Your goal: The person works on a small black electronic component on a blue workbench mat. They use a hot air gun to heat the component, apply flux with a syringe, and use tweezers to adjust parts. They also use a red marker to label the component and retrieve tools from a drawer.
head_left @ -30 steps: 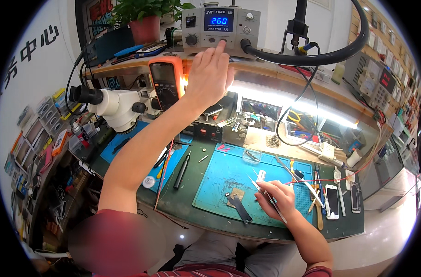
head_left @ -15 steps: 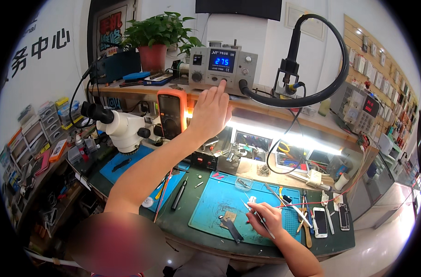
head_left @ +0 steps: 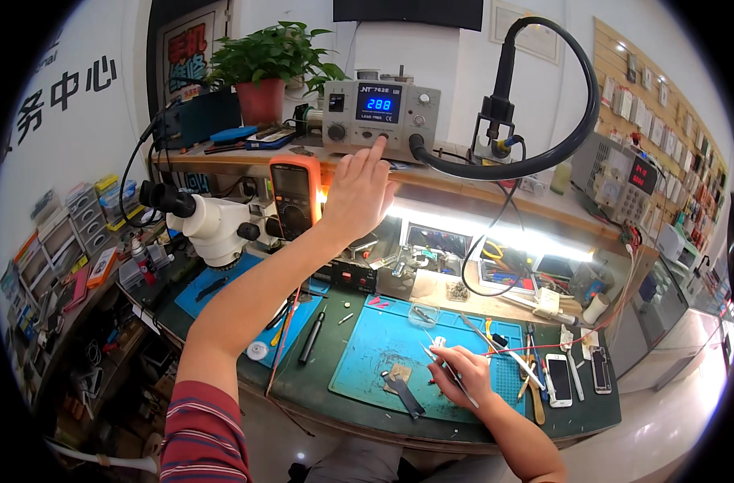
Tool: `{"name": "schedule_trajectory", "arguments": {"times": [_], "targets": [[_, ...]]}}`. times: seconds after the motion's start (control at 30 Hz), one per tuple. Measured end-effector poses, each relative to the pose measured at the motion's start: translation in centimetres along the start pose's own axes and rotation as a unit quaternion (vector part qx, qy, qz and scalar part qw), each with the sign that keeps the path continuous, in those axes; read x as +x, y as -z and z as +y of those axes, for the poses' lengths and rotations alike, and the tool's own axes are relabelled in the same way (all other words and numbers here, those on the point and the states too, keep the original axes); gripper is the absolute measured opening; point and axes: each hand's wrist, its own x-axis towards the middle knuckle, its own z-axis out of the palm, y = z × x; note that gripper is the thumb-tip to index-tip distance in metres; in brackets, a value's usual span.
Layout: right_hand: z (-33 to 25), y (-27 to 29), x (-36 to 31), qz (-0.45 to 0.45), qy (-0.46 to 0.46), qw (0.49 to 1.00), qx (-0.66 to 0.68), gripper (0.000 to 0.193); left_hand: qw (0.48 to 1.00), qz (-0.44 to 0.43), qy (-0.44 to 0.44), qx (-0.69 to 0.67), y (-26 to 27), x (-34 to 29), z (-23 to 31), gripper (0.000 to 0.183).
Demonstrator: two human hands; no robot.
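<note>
My left hand (head_left: 356, 193) reaches up to the shelf, its index finger stretched onto a lower front button of the grey hot air station (head_left: 428, 121) with a blue lit display. It holds nothing. Over the blue work mat (head_left: 359, 350), my right hand (head_left: 463, 376) is closed round slim metal tweezers (head_left: 428, 351), their tips pointing up and away. A small whitish piece (head_left: 439, 342) lies close to the tips; its kind is hard to make out. Left of that hand, a dark flat strip (head_left: 407, 396) rests across a small tan square on the mat.
The hot air handle (head_left: 504, 76) stands in its holder, its black hose arching to the right. A microscope (head_left: 214, 229) and an orange multimeter (head_left: 294, 193) are at the left. Two phones (head_left: 558, 378), hand tools and a red cable lie right of the mat.
The number on the station's display has risen. My left finger stays at the button, and the right hand keeps the tweezers almost in place. The view has shifted slightly; my striped left sleeve now shows.
</note>
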Motion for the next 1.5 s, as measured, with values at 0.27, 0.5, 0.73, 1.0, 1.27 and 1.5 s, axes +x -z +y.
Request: {"name": "schedule_trajectory", "arguments": {"times": [0.27,0.5,0.73,1.0,1.27,1.5], "targets": [[0.3,0.0,-0.2,-0.01,0.02,1.0,-0.008,0.036,1.0,0.023,-0.021,0.001,0.3,1.0,-0.4,0.031],[0.4,-0.2,-0.3,-0.002,0.012,1.0,-0.005,0.037,0.999,0.032,-0.028,0.007,0.4,1.2,-0.5,0.031],[0.4,-0.2,-0.2,0.001,0.014,1.0,-0.01,0.037,0.998,0.054,-0.014,-0.029,1.9,2.2,-0.5,0.031],[0.5,0.3,0.5,0.029,0.052,0.998,-0.004,0.037,0.916,-0.03,0.193,-0.35,-2.5,18.3,-1.5,0.058],[1.1,1.3,0.3,0.071,0.076,0.995,0.002,0.044,0.851,-0.307,0.235,-0.354,-16.1,32.0,1.6,0.067],[1.0,1.8,0.3,0.075,0.082,0.994,-0.008,0.042,0.746,-0.24,0.306,-0.54,-16.5,33.4,0.5,0.039]]}}
